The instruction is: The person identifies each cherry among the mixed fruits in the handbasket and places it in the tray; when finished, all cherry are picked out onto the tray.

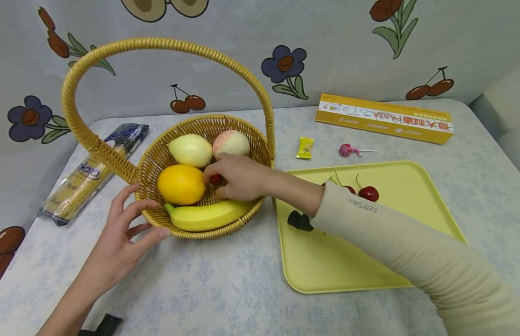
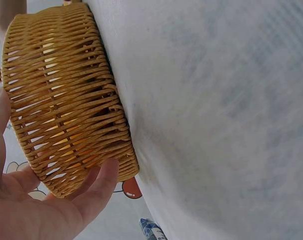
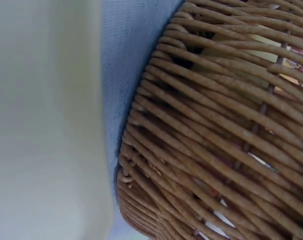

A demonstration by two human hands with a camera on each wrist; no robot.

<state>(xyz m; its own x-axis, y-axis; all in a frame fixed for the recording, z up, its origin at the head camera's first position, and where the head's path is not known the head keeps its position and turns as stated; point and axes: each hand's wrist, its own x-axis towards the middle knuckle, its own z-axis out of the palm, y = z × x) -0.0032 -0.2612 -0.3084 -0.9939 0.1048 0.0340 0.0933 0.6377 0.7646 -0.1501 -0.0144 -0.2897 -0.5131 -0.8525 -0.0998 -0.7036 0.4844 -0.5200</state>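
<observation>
A wicker basket with a tall arched handle holds a yellow lemon, a pale green pear-shaped fruit, a pinkish peach and a banana. My right hand reaches down among them, its fingers and thumb curled about a small red cherry just above the banana. My left hand rests spread against the basket's near left side, thumb and fingertips at the rim. From the left wrist, its fingers lie along the woven outer wall. The right wrist view shows only the basket's side and no fingers.
A yellow tray sits right of the basket, with dark red cherries partly behind my right sleeve. Behind it lie a yellow wrapped candy, a pink lollipop and a pasta box. A spaghetti pack lies to the left.
</observation>
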